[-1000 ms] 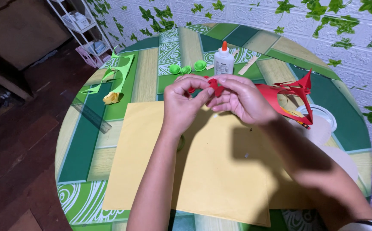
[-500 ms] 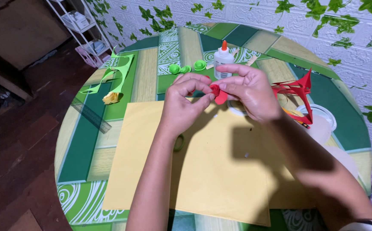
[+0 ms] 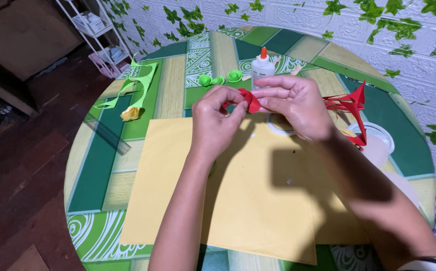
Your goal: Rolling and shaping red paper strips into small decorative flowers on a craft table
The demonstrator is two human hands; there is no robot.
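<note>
Both my hands meet above the table's middle on one small rolled red paper piece (image 3: 250, 99). My left hand (image 3: 217, 120) pinches its left side between thumb and fingers. My right hand (image 3: 295, 104) grips its right side, fingers stretched flat over it. Below them lies a large yellow paper sheet (image 3: 188, 200). A white glue bottle (image 3: 262, 70) with an orange cap stands just behind my hands.
Small green paper rolls (image 3: 220, 79) sit left of the glue. Red paper offcuts (image 3: 351, 108) lie at the right by white round lids (image 3: 378, 140). Green paper scrap (image 3: 137, 83), a yellow paper roll (image 3: 131, 113) and a clear ruler (image 3: 108, 136) lie at the left. The round table (image 3: 97, 165) meets a leaf-patterned wall.
The red piece has been rolled tighter between my fingers, and the trailing red strip that ran to the offcuts a second ago is gone from my hands. Both hands stayed over the yellow sheet.
</note>
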